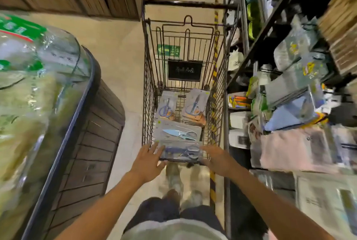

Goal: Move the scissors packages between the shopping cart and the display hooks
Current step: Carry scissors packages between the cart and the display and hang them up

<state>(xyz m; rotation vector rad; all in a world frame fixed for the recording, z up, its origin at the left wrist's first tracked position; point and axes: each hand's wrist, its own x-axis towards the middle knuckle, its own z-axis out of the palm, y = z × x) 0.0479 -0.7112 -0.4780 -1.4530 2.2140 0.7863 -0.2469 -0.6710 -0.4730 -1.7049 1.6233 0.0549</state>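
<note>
1. Green-and-clear plastic bags of produce (29, 85) fill the far left, heaped in a dark-rimmed wooden display bin (92, 123), well apart from the cart.
2. Left hand (148, 160) reaches to the near left corner of the nearest package, fingers spread and fairly straight, touching its edge; I cannot tell whether it truly grips.
3. Between the hands lies a clear blister package of dark blue scissors (182, 151), resting at the near end of the dark wire shopping cart (147, 85).
4. Just beyond it sits a grey card with pale blue shears (178, 131), and farther on two more carded scissors packages lean side by side, one left (167, 107) and one right (195, 106).
5. Right hand (217, 157) meets the near package's right end, fingers loosely extended against it.
6. Black metal shelving (270, 27) crowded with packaged goods stands on the right; no display hooks can be made out in the blur.
7. Judging by four packages in the cart and none in hand clear of it, the transfer seems at an early stage, with the near package likely next to be lifted.
</note>
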